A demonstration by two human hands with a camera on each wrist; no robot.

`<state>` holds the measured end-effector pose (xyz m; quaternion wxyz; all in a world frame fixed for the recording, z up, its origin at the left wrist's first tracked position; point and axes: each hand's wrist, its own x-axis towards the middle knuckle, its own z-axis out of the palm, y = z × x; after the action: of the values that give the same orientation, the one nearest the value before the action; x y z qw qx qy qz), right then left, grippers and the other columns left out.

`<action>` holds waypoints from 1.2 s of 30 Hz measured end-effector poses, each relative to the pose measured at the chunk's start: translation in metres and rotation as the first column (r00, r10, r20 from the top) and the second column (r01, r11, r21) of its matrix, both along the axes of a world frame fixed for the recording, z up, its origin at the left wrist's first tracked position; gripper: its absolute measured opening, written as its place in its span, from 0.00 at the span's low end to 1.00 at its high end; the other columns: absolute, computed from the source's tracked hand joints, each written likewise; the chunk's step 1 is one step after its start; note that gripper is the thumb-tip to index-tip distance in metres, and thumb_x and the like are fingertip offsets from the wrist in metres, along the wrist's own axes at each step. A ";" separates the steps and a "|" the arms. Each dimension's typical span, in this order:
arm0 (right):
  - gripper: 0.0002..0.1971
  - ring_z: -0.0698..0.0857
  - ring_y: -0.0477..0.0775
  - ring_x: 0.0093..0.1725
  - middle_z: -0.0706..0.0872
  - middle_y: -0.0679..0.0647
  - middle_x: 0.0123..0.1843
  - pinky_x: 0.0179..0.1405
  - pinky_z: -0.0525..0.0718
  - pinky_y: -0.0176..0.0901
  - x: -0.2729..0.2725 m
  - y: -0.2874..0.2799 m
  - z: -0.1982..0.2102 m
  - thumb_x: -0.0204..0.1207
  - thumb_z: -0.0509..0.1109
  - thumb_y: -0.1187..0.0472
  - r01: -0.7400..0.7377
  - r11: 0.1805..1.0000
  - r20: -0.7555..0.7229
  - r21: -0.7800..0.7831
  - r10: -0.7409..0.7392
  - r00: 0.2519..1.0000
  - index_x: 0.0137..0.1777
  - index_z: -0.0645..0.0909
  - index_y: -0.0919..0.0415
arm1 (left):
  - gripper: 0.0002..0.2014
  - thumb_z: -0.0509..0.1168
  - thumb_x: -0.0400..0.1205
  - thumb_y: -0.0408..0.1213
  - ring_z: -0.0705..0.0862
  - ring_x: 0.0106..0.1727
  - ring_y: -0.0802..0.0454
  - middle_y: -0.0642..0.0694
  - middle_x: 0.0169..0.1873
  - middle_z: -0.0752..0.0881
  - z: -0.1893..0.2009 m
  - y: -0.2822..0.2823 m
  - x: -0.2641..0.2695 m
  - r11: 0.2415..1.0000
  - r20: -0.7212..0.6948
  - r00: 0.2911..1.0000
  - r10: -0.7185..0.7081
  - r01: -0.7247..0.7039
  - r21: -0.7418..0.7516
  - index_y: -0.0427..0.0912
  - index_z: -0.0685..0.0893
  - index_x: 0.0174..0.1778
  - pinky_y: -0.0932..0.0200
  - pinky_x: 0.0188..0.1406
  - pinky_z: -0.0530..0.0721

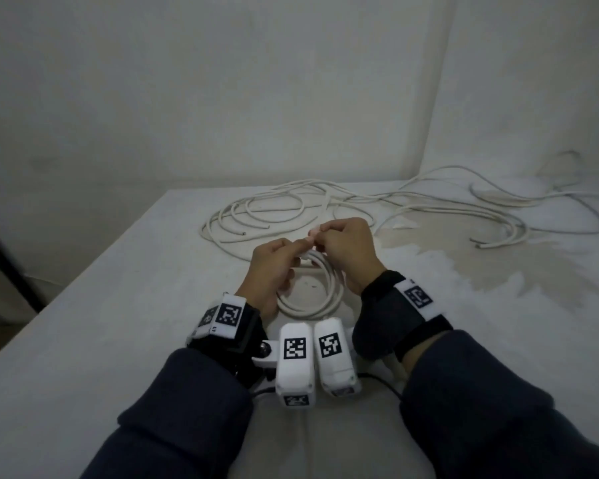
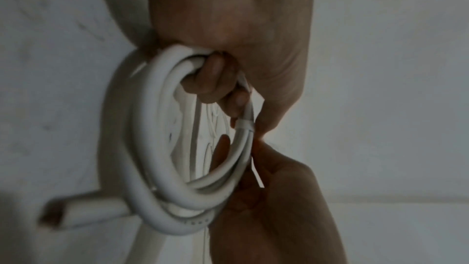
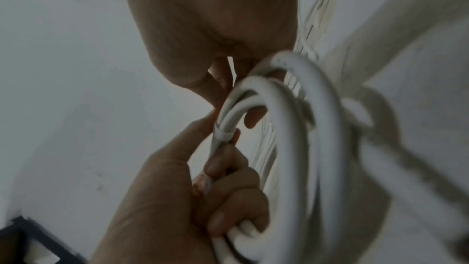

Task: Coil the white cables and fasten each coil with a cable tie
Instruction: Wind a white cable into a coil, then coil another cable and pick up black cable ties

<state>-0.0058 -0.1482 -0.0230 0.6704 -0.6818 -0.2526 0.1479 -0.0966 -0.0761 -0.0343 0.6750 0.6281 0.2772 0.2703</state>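
One coil (image 1: pixel 312 288) is wound and sits low centre of the head view, held up between both hands just above the table (image 1: pixel 118 305). Tie (image 2: pixel 244 124) is already looped round the strands at the coil's top edge; its loose tail (image 2: pixel 256 176) sticks out toward the right hand in the left wrist view.

Left hand (image 1: pixel 274 267): fingers curled through the coil, clamping the strands beside the tie. Right hand (image 1: pixel 346 250): fingers curled on the coil on the other side of the tie; looks like it pinches the tail too, not fully clear.

Progress, my read: coil 1 nearly done, tie on, probably needs cinching. Can't tell if it's locked.

Left to do: loose cables (image 1: pixel 429 205) sprawled across upper centre and upper right of the head view, uncoiled, no ties on them.
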 end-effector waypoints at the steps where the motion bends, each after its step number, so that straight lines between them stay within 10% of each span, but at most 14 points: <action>1: 0.13 0.86 0.58 0.39 0.87 0.57 0.31 0.49 0.87 0.60 0.000 -0.002 0.001 0.68 0.72 0.71 0.023 1.000 -0.002 0.000 -0.023 1.000 0.23 0.85 0.61 | 0.16 0.72 0.77 0.42 0.63 0.18 0.58 0.53 0.19 0.73 0.002 -0.001 0.003 0.999 -0.021 0.999 0.034 -0.034 0.036 0.45 0.75 0.27 0.65 0.16 0.60; 8: 0.16 0.83 0.58 0.35 0.86 0.62 0.32 0.41 0.88 0.63 0.017 -0.022 0.018 0.67 0.72 0.72 0.082 0.993 -0.138 -0.086 -0.093 0.986 0.20 0.81 0.60 | 0.17 0.71 0.74 0.37 0.64 0.19 0.55 0.49 0.21 0.70 0.020 -0.016 0.023 0.971 -0.136 0.991 0.016 0.017 0.239 0.44 0.72 0.23 0.66 0.16 0.60; 15: 0.04 0.82 0.47 0.34 0.86 0.54 0.35 0.23 0.81 0.34 0.039 -0.060 0.041 0.74 0.70 0.71 -0.062 0.990 -0.125 -0.129 0.045 0.991 0.44 0.86 0.66 | 0.13 0.69 0.79 0.41 0.61 0.17 0.59 0.56 0.17 0.67 0.032 -0.025 0.039 0.969 -0.164 0.962 -0.220 0.235 0.079 0.46 0.75 0.31 0.65 0.16 0.57; 24: 0.06 0.83 0.48 0.35 0.87 0.56 0.36 0.28 0.82 0.39 0.066 -0.079 0.041 0.75 0.70 0.68 0.049 0.980 -0.015 -0.194 -0.053 0.998 0.42 0.88 0.65 | 0.10 0.68 0.80 0.43 0.62 0.21 0.57 0.50 0.29 0.73 0.035 -0.046 0.071 0.945 -0.167 0.932 -0.321 0.327 0.010 0.47 0.76 0.36 0.66 0.18 0.56; 29: 0.06 0.82 0.55 0.33 0.83 0.60 0.30 0.41 0.87 0.58 0.074 -0.069 0.039 0.67 0.71 0.70 0.178 0.969 0.009 -0.174 -0.179 0.984 0.34 0.85 0.74 | 0.18 0.68 0.81 0.40 0.61 0.21 0.56 0.48 0.32 0.75 0.037 -0.050 0.080 0.949 -0.121 0.943 -0.312 0.315 0.007 0.49 0.69 0.27 0.66 0.18 0.54; 36: 0.07 0.84 0.54 0.36 0.85 0.56 0.33 0.37 0.85 0.44 0.076 -0.071 0.034 0.71 0.70 0.70 0.147 0.984 -0.082 -0.097 -0.155 0.985 0.33 0.84 0.63 | 0.18 0.69 0.81 0.40 0.62 0.18 0.58 0.49 0.29 0.75 0.034 -0.052 0.081 0.954 -0.057 0.952 -0.300 0.298 -0.040 0.48 0.70 0.27 0.67 0.14 0.57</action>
<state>0.0697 -0.2190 0.0112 0.6587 -0.7213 -0.1633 0.1382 -0.0156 -0.1282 -0.0007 0.7089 0.6603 0.2042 0.1409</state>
